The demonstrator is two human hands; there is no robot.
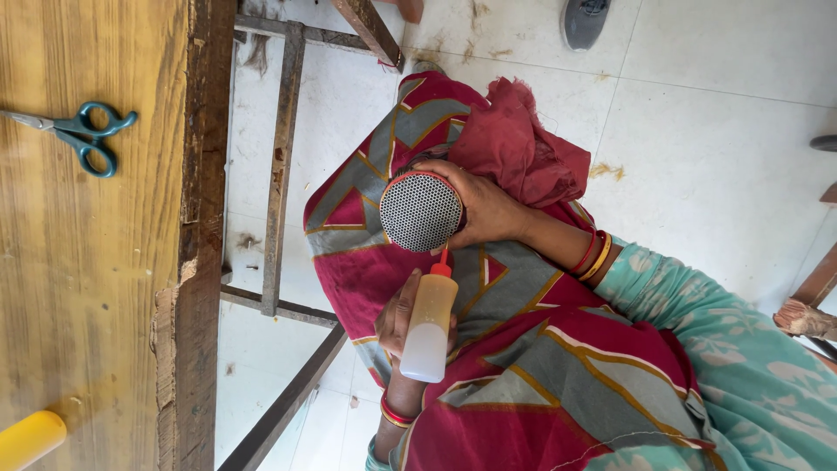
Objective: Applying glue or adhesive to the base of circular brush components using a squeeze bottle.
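Observation:
My right hand [488,209] grips a round object with a silver mesh face and red rim [420,212], held over my lap against a crumpled red cloth [523,148]. My left hand [392,318] holds a small translucent squeeze bottle [429,331] of yellowish liquid. Its red nozzle points at the lower rim of the mesh object and almost touches it. Red and gold bangles sit on both wrists. My lap is covered by a red, grey and gold patterned garment [523,366].
A wooden table [87,279] fills the left side, with teal-handled scissors [87,138] and a yellow cylinder [30,440] on it. A dark metal frame [279,174] stands over the white tiled floor. Another person's grey shoe [584,19] is at the top.

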